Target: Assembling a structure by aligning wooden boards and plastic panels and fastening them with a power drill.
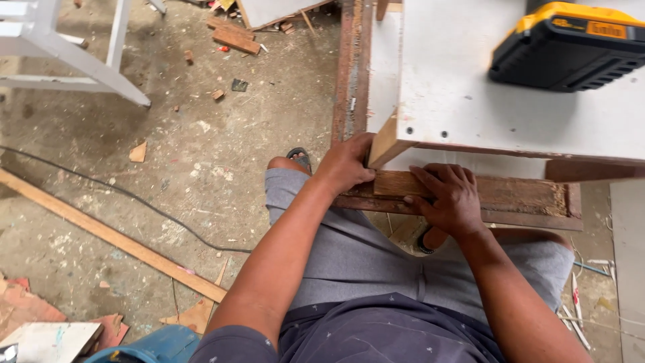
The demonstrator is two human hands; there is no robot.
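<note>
A small wooden block [398, 183] lies on the front rail of a dark wooden frame [531, 202], tucked under the corner of a white board panel [463, 87]. My left hand [347, 163] grips the corner where the panel's wooden edge strip [383, 144] meets the frame. Fingers of my right hand [447, 196] press flat on the block and the rail. On the panel at the upper right rests the yellow and black battery base of a power tool [571, 46].
A long wooden strip [111, 235] and a black cable [134, 198] cross the dusty concrete floor at left. White furniture legs [74, 60] stand upper left. Wood scraps [233, 35] lie at the top; a blue container [158, 344] sits bottom left.
</note>
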